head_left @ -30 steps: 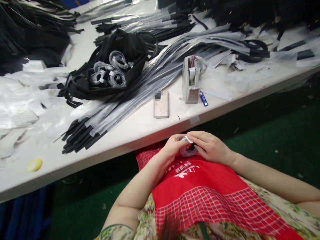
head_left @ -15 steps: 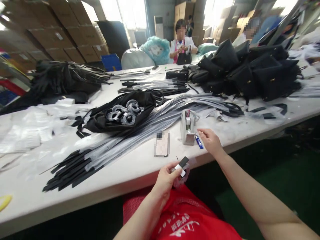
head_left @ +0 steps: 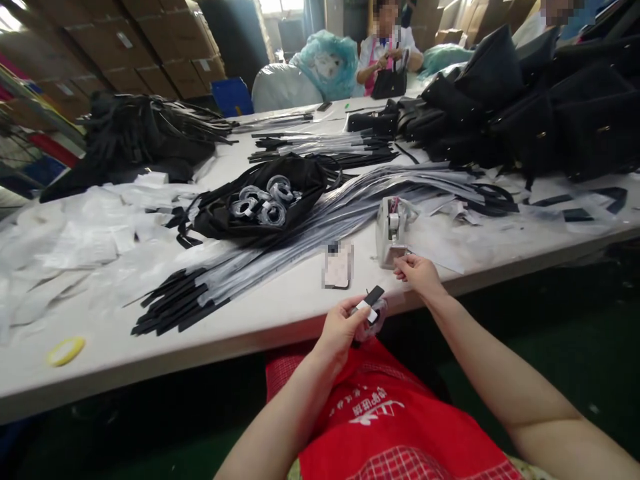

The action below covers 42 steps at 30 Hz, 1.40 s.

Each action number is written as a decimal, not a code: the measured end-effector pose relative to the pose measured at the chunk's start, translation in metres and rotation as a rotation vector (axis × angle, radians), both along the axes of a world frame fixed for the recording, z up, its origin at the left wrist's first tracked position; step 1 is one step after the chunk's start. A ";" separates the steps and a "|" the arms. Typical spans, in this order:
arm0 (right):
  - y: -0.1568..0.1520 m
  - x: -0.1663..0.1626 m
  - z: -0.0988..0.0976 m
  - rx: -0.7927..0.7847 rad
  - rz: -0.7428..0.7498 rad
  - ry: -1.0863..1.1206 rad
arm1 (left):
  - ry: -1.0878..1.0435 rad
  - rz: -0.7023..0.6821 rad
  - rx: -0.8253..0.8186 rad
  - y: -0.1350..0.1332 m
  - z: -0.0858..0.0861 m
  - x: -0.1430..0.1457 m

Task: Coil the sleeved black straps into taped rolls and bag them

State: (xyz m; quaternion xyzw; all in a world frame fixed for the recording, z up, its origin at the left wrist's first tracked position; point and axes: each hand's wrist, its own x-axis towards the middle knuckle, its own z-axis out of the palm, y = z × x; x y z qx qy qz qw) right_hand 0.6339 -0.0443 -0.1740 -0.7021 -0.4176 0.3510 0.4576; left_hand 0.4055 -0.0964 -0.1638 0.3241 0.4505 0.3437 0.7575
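My left hand [head_left: 345,321] is closed at the table's front edge around a coiled black strap [head_left: 376,296] in clear plastic. The strap's dark end sticks up past my thumb, with a white band across it. My right hand [head_left: 419,272] pinches its thumb and fingers together right at the front of a grey tape dispenser [head_left: 389,230]. Whatever thin thing lies between those fingertips is too small to make out. Left of the dispenser lies a phone [head_left: 339,265] in a pale case. Long plastic-wrapped straps [head_left: 280,257] run behind it.
A black bag [head_left: 210,220] holds several wrapped coils [head_left: 273,212]. Black bags [head_left: 530,127] are heaped at right, more black material [head_left: 145,140] at far left. White plastic sheets [head_left: 95,233] cover the left side, near a yellow tape roll [head_left: 67,351]. A co-worker [head_left: 385,57] handles a bag across the table.
My right hand has moved from the dispenser's right side to its front edge. The blue object beside it no longer shows. My left hand still holds the coil. The view has tilted down.
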 end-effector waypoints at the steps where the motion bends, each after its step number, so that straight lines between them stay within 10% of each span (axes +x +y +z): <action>1: -0.008 -0.002 0.000 -0.021 0.006 0.016 | 0.001 -0.003 0.006 0.000 0.000 0.001; 10: -0.084 -0.046 0.046 -0.130 0.552 0.316 | 0.021 0.032 0.063 0.002 0.007 0.009; 26: -0.087 -0.057 0.018 -0.295 0.434 0.389 | 0.052 0.094 0.108 -0.005 0.009 0.018; 35: -0.086 -0.070 0.019 -0.041 0.277 0.479 | 0.437 0.032 0.875 -0.021 0.034 0.013; 42: -0.084 -0.073 -0.004 0.139 0.289 0.339 | 0.510 -0.078 0.998 -0.027 0.025 0.017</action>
